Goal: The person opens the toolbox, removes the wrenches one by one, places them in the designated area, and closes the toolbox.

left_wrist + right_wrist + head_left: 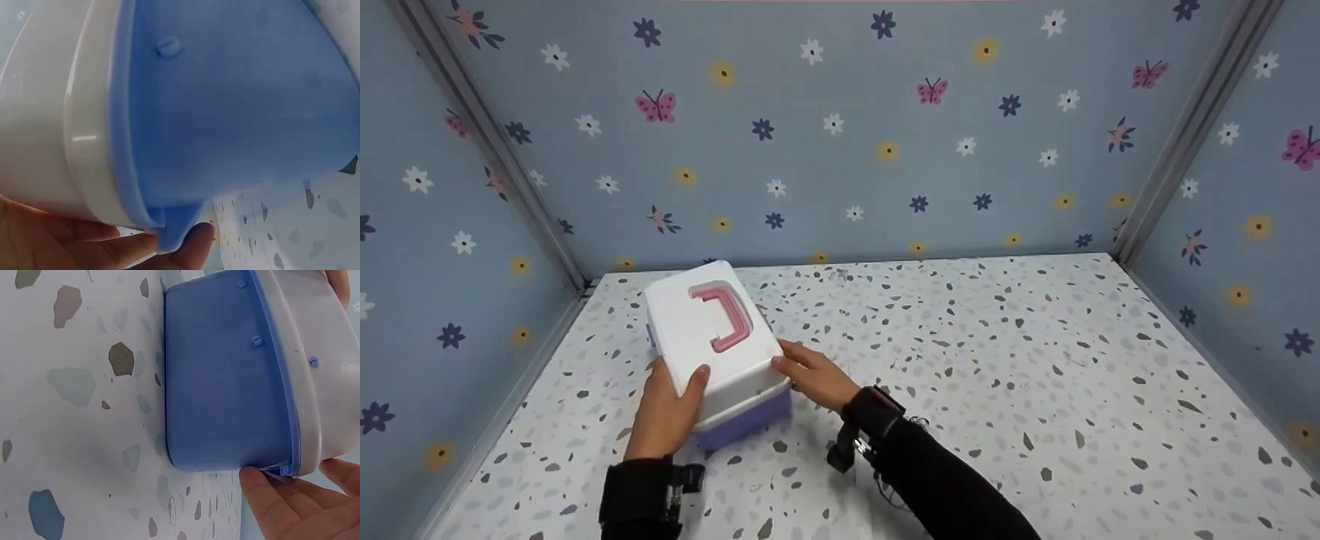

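A plastic storage box (697, 322) with a white lid and a purple-blue base stands at a slant on the table. A pink carrying handle (733, 319) lies folded flat in the lid's recess. My left hand (664, 411) grips the box's left side, thumb on the lid; in the left wrist view its fingertips touch a blue latch (179, 225) under the rim. At the right side, my right hand (821, 381) holds the lid's near corner with its thumb, and in the right wrist view its fingers reach the latch (277, 471) there. The lid sits on the base.
The speckled white table (997, 375) extends to the right of the box. A blue flowered wall (810, 161) rises behind, with side walls to the left and right and metal posts (1185, 127) at the corners.
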{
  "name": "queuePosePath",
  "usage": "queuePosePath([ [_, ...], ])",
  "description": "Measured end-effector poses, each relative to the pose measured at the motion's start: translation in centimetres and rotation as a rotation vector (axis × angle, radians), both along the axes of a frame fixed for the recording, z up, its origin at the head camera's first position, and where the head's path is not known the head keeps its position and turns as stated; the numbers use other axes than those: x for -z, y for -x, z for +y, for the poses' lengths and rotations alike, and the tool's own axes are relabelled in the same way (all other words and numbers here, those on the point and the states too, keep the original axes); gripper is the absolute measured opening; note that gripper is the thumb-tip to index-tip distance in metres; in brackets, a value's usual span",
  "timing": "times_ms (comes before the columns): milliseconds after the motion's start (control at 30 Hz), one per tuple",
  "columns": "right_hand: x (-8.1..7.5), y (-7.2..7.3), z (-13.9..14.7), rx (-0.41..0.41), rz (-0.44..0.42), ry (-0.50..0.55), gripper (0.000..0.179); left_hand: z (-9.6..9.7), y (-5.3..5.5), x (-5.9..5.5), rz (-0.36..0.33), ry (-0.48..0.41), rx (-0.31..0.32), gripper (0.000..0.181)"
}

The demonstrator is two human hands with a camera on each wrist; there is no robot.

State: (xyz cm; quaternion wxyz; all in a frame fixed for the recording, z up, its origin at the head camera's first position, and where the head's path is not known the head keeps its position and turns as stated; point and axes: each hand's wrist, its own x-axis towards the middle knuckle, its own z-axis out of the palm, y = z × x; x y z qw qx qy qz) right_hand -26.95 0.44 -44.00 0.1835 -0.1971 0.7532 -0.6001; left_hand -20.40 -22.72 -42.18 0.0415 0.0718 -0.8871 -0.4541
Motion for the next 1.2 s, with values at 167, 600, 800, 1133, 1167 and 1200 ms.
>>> queuePosePath([
  [167,-0.2,-0.2,-0.1,0.021,0.018,-0.027,0.052,0.0,-0.1,0.0,0.016,-0.042,0.01,0.072],
  [600,-0.1,0.1,1.5,0.01,0.017,0.003,0.053,0.9,0.1,0.2,0.041,-0.04,0.059,0.073],
  [800,-0.2,0.5,2.7,-0.015,-0.006,-0.013,0.057,1.7,0.2,0.3,0.063,-0.023,0.087,0.073],
  [1133,-0.4,0.4,5.2,-0.026,-0.024,-0.019,0.062,3.7,0.2,0.4,0.049,-0.019,0.116,0.076],
  [1167,-0.4,0.3,5.5,-0.028,-0.021,-0.022,0.062,3.9,0.3,0.5,0.053,-0.022,0.12,0.076],
  [1200,-0.3,0.3,5.9,-0.03,-0.017,-0.029,0.063,4.1,0.2,0.5,0.055,-0.023,0.124,0.076],
])
